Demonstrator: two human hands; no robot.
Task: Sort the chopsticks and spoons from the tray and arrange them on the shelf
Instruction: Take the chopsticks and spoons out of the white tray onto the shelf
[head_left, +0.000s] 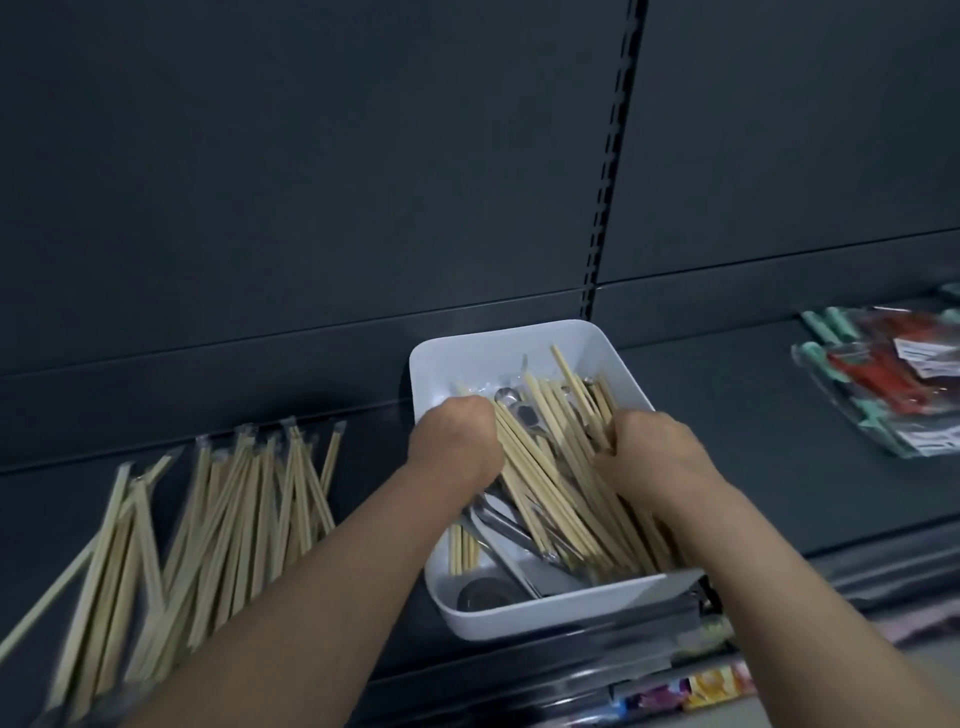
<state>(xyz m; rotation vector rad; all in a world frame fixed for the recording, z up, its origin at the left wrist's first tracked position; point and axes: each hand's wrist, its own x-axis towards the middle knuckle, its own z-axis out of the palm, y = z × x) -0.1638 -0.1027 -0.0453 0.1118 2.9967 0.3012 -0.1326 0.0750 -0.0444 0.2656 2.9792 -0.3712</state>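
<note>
A white plastic tray (483, 348) stands on the dark shelf (753, 415), filled with pale wooden chopsticks (550, 467) and metal spoons (506, 525) underneath. Both hands reach into it. My left hand (454, 441) curls its fingers round the left side of the chopstick bundle. On the bundle's right side, my right hand (649, 447) grips chopsticks too. A spread pile of wrapped chopsticks (208, 530) lies on the shelf to the left of the tray.
Packaged red and green utensils (893, 374) lie on the shelf at the far right. The shelf's dark back panel rises behind, with a slotted upright (608, 171). Colourful packets (691, 691) show on a lower shelf below the tray.
</note>
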